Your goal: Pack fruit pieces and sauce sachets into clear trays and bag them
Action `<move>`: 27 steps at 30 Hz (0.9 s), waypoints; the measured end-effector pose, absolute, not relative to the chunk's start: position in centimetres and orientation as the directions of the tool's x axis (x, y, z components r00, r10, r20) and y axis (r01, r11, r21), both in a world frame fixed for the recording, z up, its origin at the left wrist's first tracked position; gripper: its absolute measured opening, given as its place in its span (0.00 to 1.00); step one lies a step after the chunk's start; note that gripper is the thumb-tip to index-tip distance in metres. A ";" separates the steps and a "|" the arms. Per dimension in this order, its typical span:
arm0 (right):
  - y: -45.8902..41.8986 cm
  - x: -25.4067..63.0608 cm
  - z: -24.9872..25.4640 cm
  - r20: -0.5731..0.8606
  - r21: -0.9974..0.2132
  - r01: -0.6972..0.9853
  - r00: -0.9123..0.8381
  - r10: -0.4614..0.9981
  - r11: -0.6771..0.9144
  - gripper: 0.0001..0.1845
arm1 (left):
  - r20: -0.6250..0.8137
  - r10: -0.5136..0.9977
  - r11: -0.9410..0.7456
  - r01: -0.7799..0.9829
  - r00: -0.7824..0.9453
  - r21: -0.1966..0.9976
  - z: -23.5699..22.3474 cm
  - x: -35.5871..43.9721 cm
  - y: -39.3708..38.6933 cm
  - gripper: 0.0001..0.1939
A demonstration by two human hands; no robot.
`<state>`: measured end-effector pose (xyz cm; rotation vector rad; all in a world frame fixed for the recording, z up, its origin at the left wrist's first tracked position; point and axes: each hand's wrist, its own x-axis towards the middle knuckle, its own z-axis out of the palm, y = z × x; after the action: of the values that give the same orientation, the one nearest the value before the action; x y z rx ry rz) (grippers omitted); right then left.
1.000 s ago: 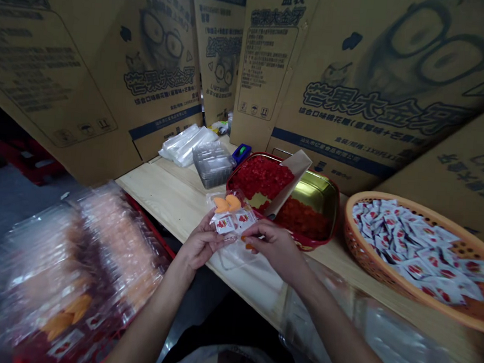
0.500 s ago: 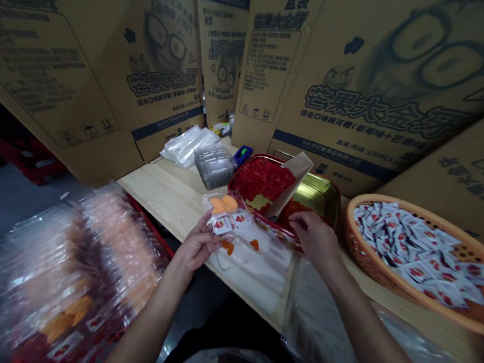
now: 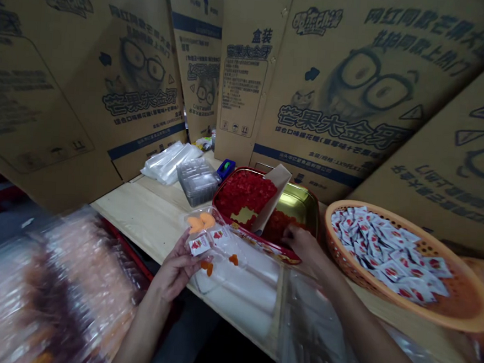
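Note:
My left hand [image 3: 177, 271] grips the near-left edge of a clear plastic blister tray [image 3: 224, 249], fingers closed on it. In that tray lie peach-orange candy pieces [image 3: 201, 222], two small white sachets [image 3: 199, 245] with red print, and two dark orange gummies [image 3: 233, 259]. My right hand [image 3: 306, 247] reaches into a red-rimmed, gold-lined tin tray [image 3: 302, 199], its fingers drawn together among small orange gummies [image 3: 278, 223]. The fingertips are partly hidden, so I cannot tell what they hold. A cardboard strip [image 3: 273, 197] divides these from red gummies [image 3: 245, 190].
An orange basket [image 3: 332, 248] of sachets stands at the right. Clear empty trays [image 3: 198, 181], plastic bags [image 3: 171, 162] and a blue tape dispenser [image 3: 226, 169] sit at the back. Filled clear packs [image 3: 83, 259] are stacked lower left. Large cardboard boxes [image 3: 240, 93] wall the table.
My right hand has gone further down into the orange gummies. My left hand still holds the blister tray. The whole view has shifted, with the table things appearing lower and further left.

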<state>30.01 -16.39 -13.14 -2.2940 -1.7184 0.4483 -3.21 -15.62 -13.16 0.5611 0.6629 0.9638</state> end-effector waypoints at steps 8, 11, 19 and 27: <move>-15.9 30.3 -11.1 -0.130 -0.304 0.900 0.286 0.950 -0.312 0.05 | -0.253 0.875 0.461 -0.550 0.414 0.696 -13.2 -3.2 -15.6 0.42; -15.7 29.9 -10.0 -0.072 -0.237 0.907 0.341 0.937 -0.348 0.06 | -0.271 0.872 0.472 -0.553 0.408 0.687 -13.3 -3.3 -15.6 0.42; -10.6 22.8 -7.3 -0.030 -0.233 0.969 0.079 0.996 -0.084 0.10 | -0.317 0.866 0.492 -0.554 0.386 0.672 -13.1 -3.3 -15.6 0.43; -5.9 18.2 -10.8 -0.327 -0.206 0.969 0.063 0.943 -0.136 0.11 | -0.308 0.873 0.480 -0.555 0.378 0.680 -12.7 -3.2 -15.9 0.44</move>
<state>18.16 -5.90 -10.80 -2.3381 -2.1077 0.6235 -3.18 -15.94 -12.67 0.5183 0.7103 0.9662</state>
